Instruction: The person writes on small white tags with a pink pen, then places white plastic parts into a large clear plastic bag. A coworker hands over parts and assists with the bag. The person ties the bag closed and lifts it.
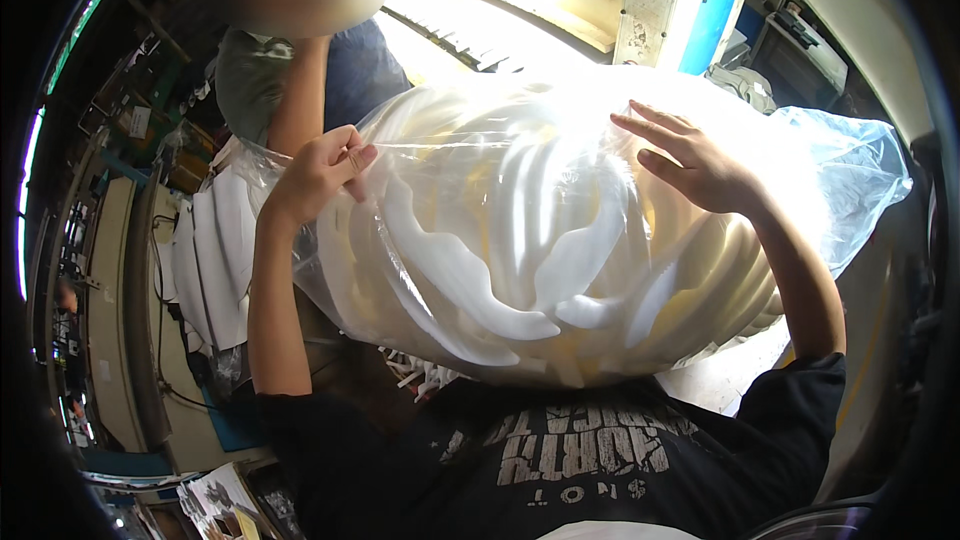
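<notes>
A big, bulging clear plastic bag [865, 160] lies across in front of my chest. White, curved, wavy-edged flat pieces [470, 285] fill it, stacked in bundles; their material is hard to tell through the shiny film. At the bag's upper left, my left hand [318, 175] is closed, with a taut edge of the film pinched between thumb and fingers. My right hand [700, 162] rests on the upper right of the bag, fingers spread and stretched out. Glare washes out the film around the right fingertips.
Another person [300, 90] is close by beyond the bag at upper left, one forearm hanging behind it. More white stacked pieces [212, 260] lie left of my forearm. A brightly lit machine [655, 0] stands at the back. Shelving and cables line the left side.
</notes>
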